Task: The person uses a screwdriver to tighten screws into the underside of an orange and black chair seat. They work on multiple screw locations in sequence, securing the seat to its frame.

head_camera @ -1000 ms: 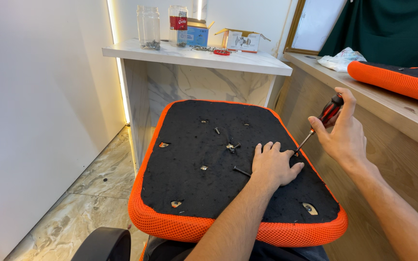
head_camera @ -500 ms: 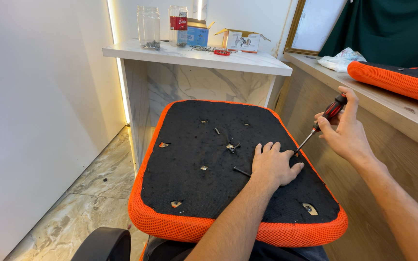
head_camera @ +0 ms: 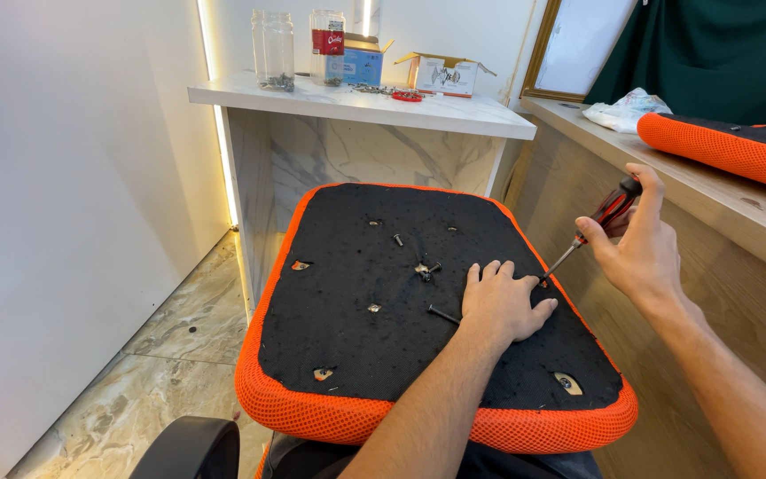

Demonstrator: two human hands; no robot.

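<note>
Your right hand [head_camera: 636, 253] raised slightly since before, gripping the red-and-black screwdriver [head_camera: 594, 227], your left hand [head_camera: 500, 303] still flat, fingers spread, on the fuzzy black, orange-mesh-rimmed seat cushion [head_camera: 356, 310].

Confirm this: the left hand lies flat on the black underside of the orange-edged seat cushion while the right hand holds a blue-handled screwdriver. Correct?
Not quite. In the head view the screwdriver in the right hand has a red-and-black handle, not blue. The left hand does lie flat on the black underside of the orange-edged seat cushion.
</note>
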